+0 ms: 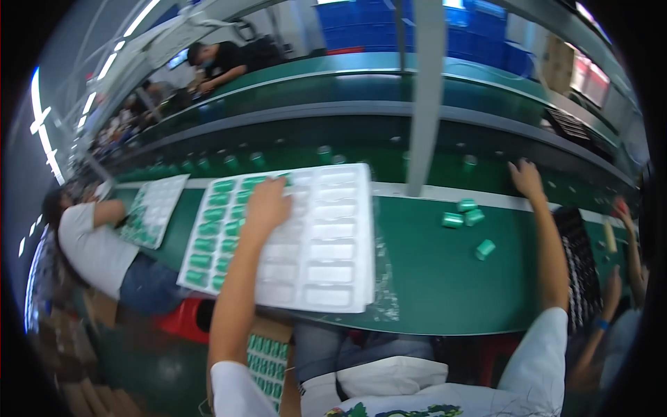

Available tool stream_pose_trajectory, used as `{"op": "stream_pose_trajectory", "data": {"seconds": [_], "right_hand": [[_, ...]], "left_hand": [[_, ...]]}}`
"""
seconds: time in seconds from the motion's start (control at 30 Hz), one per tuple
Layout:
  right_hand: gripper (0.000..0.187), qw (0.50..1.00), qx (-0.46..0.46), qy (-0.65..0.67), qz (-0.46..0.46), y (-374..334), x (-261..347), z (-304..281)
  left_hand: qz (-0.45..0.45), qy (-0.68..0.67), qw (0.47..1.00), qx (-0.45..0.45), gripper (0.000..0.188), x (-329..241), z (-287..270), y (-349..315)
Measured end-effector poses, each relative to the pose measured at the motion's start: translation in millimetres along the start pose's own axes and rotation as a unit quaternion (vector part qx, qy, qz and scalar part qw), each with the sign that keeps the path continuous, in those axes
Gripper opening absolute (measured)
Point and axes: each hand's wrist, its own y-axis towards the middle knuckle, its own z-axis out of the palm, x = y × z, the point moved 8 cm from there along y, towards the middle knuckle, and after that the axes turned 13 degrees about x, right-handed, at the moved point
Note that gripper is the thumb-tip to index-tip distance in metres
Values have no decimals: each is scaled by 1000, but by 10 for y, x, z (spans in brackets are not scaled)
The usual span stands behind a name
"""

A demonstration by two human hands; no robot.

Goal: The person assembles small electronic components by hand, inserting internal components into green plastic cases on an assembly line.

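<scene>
A white tray [333, 252] with moulded slots lies tilted on the green table before me. Green cylinders [203, 244] fill its left columns, while slots on its right side hold nothing. My left hand [269, 203] is over the upper middle of the tray, its fingers closed on a green cylinder [285, 178] at a top slot. Out over the belt at the right, my right hand [526, 178] reaches with its fingers apart and nothing visible in them. Several loose green cylinders [453, 220] lie on the table between the tray and my right arm.
More cylinders [470, 162] stand along the dark green belt [375, 144] beyond a pale rail. A grey post [425, 97] rises at the table's far edge. A co-worker [97, 233] sits at left by another tray [156, 208]. A black tray [578, 260] and another person's hands are at right.
</scene>
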Motion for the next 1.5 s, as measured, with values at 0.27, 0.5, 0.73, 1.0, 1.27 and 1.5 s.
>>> {"op": "stream_pose_trajectory", "data": {"seconds": [0.27,0.5,0.73,1.0,1.27,1.5], "right_hand": [[36,978,18,192,-74,-117,170,22],[37,693,-17,712,-115,162,-350,53],[47,516,147,822,-190,-701,1303,-865],[37,641,259,674,-261,-2137,2736,-1207],[38,696,260,594,-307,-2557,2986,-1093],[43,712,243,579,-314,-2429,2859,-1151]], "left_hand": [[-52,-66,995,-48,42,107,63,311],[34,-97,962,-252,30,-208,-248,177],[211,-847,474,114,37,-1154,-168,-832],[132,-928,330,111,40,-1662,107,-1456],[135,-950,276,62,46,-1931,469,-1563],[189,-946,249,91,48,-2084,383,-1592]]}}
